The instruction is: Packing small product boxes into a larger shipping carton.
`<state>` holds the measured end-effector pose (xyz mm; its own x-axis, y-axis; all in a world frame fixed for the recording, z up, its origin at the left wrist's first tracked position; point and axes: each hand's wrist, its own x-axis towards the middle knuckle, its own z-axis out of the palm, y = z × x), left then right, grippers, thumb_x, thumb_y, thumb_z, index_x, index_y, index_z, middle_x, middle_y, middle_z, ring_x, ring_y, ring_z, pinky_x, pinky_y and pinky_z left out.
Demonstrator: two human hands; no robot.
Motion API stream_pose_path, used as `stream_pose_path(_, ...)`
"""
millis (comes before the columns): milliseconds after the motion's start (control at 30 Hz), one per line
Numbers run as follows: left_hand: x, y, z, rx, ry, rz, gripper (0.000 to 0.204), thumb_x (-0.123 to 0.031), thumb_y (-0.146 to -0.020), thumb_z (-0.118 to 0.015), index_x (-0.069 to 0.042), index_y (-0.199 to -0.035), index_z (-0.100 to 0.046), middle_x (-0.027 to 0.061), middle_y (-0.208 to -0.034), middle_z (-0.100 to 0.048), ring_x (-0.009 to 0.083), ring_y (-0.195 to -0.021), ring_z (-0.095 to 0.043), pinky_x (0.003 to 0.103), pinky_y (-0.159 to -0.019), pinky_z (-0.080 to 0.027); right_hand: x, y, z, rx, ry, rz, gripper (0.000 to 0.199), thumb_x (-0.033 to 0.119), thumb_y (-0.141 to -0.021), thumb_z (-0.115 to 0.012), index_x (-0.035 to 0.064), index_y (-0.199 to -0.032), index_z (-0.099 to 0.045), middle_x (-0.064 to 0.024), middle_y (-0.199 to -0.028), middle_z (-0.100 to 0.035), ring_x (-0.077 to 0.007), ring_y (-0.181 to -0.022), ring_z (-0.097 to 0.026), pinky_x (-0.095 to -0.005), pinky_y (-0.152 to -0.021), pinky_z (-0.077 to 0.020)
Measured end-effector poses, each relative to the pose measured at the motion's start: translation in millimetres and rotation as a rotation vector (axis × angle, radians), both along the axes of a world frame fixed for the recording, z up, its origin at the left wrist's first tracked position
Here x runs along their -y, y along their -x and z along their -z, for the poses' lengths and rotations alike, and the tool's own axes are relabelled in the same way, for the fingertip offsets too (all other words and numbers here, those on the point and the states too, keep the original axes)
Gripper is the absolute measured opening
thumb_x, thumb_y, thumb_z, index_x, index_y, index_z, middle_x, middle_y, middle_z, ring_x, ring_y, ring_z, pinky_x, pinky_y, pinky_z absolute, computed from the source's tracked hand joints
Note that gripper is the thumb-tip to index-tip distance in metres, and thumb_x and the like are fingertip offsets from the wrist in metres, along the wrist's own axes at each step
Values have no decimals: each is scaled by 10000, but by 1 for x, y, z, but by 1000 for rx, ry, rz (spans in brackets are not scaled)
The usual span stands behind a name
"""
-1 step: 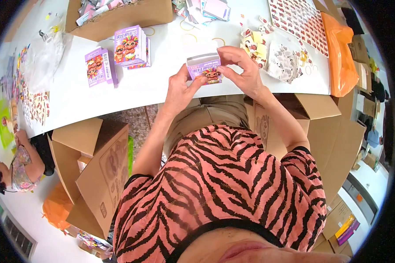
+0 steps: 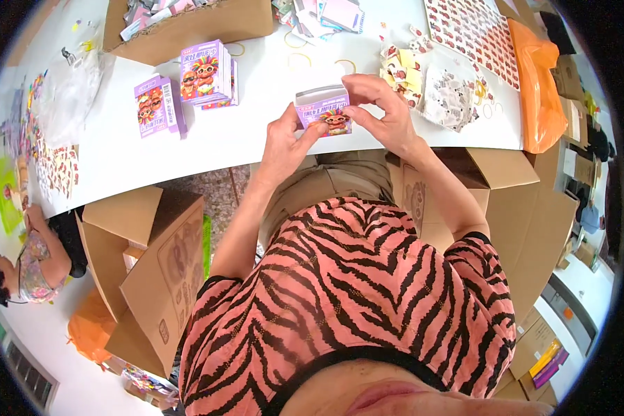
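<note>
Between my two hands, over the near edge of the white table, is a small purple carton (image 2: 324, 112) with a colourful cartoon figure on its front and a pale open top. My left hand (image 2: 284, 142) pinches its lower left side with thumb and fingers. On the carton's right side, my right hand (image 2: 381, 114) has its thumb on the front and its fingers bent over the upper corner. To the left lie a stack of flattened purple cartons (image 2: 202, 73) and a separate purple carton (image 2: 152, 105) with similar pictures.
At the back stand a brown cardboard box (image 2: 208, 28) and loose pastel cards (image 2: 322, 17). Sticker sheets (image 2: 471, 35), a white bag (image 2: 451, 93) and an orange plastic bag (image 2: 536, 90) are rightward. Open cartons (image 2: 152, 277) flank me below the table. A person (image 2: 35, 260) sits far left.
</note>
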<state>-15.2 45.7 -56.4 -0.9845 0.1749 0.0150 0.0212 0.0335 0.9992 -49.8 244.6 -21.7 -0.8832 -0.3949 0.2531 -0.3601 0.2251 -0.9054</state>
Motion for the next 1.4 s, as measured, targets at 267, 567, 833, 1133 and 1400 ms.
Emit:
stream_pose_path(267, 2, -8, 17, 33, 24, -41, 309, -52, -833, -662, 25, -1118, -571, 104, -963, -677, 132, -880, -626, 292, -793, -501, -23, 5, -9, 191, 4, -54, 360, 34, -864, -615, 49, -1219, -553, -59, -1153, -617, -140, -926, -618, -274, -789, -517)
stream_pose_path(567, 4, 3, 36, -45, 47, -151, 324, -45, -815, -682, 5, -1122, -594, 89, -1002, -678, 129, -920, -616, 282, -832, -478, -116, 48, 2, -308, -972, 214, 282, 131, -786, -647, 60, -1059, -634, -76, -1040, -635, -247, -1029, -550, -364, -883, -459)
stream_pose_path(833, -4, -2, 32, -55, 119, -55, 348, -37, -834, -675, 35, -1154, -559, 87, -1026, -652, 129, -923, -598, 279, -845, -473, -124, 52, 22, -328, -1150, 163, 221, 108, -766, -616, 71, -982, -644, -69, -987, -643, -228, -1047, -532, -383, -964, -388)
stream_pose_path(1133, -10, 0, 21, -113, 152, -87, 291, -56, -809, -692, 7, -1076, -594, 131, -934, -692, 168, -837, -662, 297, -756, -513, -96, 46, -29, -696, -800, 448, 110, 60, -824, -643, 38, -925, -679, -69, -890, -677, -230, -826, -631, -329, -747, -494)
stream_pose_path(1400, -13, -6, -5, -216, 302, -65, 328, -4, -778, -680, -18, -1097, -603, 141, -935, -684, 237, -857, -679, 314, -743, -526, -31, 4, -79, -637, -420, 52, 245, -40, -685, -672, 44, -914, -689, -82, -855, -664, -245, -809, -620, -329, -698, -502)
